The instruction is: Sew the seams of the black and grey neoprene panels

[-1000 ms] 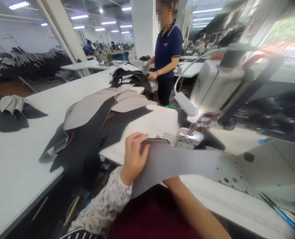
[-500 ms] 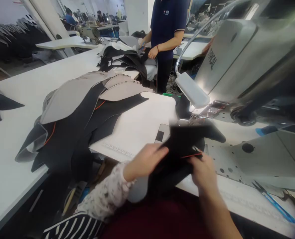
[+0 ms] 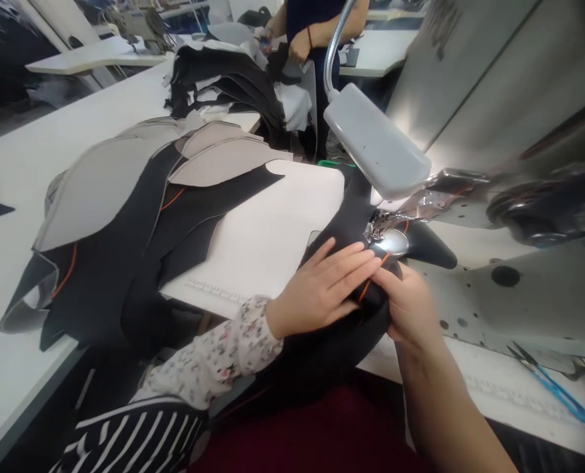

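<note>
A piece of black fabric with an orange strip lies under the needle area of a sewing machine. My left hand rests flat on it, fingers stretched toward the presser foot. On the other side, my right hand pinches the edge of the fabric between thumb and fingers, close to the orange strip. The fingertips of both hands nearly meet just in front of the presser foot. Part of the fabric hangs down over the table's front edge, toward my lap.
Black and grey cut pieces are piled on the table to the left. Blue-handled snips lie at the right. A lamp hangs over the needle area. Across the table, a co-worker handles more fabric.
The black fabric has come down under the presser foot area. My left hand has moved right and flattened onto it; my right hand still grips its edge. The view has moved closer to the machine.
</note>
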The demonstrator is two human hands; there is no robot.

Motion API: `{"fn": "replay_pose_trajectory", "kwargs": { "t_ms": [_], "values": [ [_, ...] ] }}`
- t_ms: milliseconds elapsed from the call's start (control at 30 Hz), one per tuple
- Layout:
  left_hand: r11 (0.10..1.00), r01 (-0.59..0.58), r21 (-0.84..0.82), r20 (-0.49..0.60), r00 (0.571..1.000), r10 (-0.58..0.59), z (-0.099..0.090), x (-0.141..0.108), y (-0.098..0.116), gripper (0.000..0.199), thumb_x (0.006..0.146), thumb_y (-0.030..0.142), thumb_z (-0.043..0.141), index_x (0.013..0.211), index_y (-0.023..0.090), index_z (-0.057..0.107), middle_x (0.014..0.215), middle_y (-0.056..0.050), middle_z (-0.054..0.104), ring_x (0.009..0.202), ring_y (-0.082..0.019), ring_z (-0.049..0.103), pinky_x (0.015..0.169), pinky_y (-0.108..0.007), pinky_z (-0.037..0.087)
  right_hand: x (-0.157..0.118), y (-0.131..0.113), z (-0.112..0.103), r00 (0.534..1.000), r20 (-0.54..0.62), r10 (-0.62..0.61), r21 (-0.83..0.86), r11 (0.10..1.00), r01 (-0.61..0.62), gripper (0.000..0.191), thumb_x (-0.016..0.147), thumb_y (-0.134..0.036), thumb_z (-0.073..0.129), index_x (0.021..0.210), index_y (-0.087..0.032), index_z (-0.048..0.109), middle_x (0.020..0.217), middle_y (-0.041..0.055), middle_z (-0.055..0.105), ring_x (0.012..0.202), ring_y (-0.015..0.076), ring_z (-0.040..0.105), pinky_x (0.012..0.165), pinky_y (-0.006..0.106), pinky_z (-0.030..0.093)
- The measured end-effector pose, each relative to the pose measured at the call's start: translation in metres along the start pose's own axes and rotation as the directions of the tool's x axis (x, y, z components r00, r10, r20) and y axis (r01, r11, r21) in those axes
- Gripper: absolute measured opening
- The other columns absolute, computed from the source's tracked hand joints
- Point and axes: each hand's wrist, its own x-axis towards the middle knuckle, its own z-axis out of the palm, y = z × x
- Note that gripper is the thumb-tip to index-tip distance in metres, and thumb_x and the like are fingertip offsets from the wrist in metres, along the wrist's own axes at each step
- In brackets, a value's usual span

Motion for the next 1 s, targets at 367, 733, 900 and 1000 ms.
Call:
{"fn": "replay_pose_trajectory", "kwargs": {
  "t_ms": [367,733,900,1000],
  "values": [
    [0.996,0.043,0.082,-0.183,0.983,-0.028,0.026,0.020,0.006,0.034,0.100,0.010,0.052,0.133,0.011,0.060,0.134,-0.011,0.069,0.135,-0.024,0.060,0.123,-0.047,0.043,-0.003,-0.016,-0.025,0.819,-0.104,-0.564,-0.741,0.593,0.314,0.027,0.088,-0.043,0.071,0.113,-0.032,0.074,0.106,-0.0015,0.074,0.097,0.0186,0.070,0.082,0.031,0.050],
    [0.990,0.108,0.086,-0.224,0.971,-0.086,0.030,0.025,0.013,0.029,0.100,0.010,0.053,0.128,0.010,0.062,0.128,-0.012,0.071,0.131,-0.025,0.063,0.120,-0.046,0.048,0.010,-0.022,-0.028,0.821,-0.064,-0.567,-0.719,0.597,0.356,0.018,0.089,-0.039,0.073,0.106,-0.036,0.077,0.106,-0.0075,0.075,0.102,0.0157,0.071,0.081,0.025,0.052],
    [0.992,0.116,0.054,-0.253,0.962,-0.099,0.031,0.026,0.010,0.027,0.102,0.014,0.051,0.126,0.012,0.062,0.126,-0.012,0.072,0.130,-0.023,0.064,0.119,-0.046,0.049,0.014,-0.023,-0.029,0.830,-0.068,-0.554,-0.715,0.608,0.347,0.018,0.090,-0.040,0.072,0.106,-0.036,0.077,0.106,-0.0062,0.074,0.102,0.0160,0.070,0.083,0.027,0.052],
    [0.991,0.123,0.045,-0.246,0.963,-0.108,0.030,0.026,0.008,0.026,0.102,0.015,0.051,0.124,0.014,0.064,0.124,-0.009,0.073,0.128,-0.022,0.065,0.118,-0.046,0.048,0.016,-0.024,-0.031,0.832,-0.075,-0.550,-0.717,0.609,0.338,0.018,0.089,-0.042,0.072,0.106,-0.036,0.077,0.106,-0.0052,0.074,0.102,0.0180,0.070,0.087,0.030,0.052]
  ]
}}
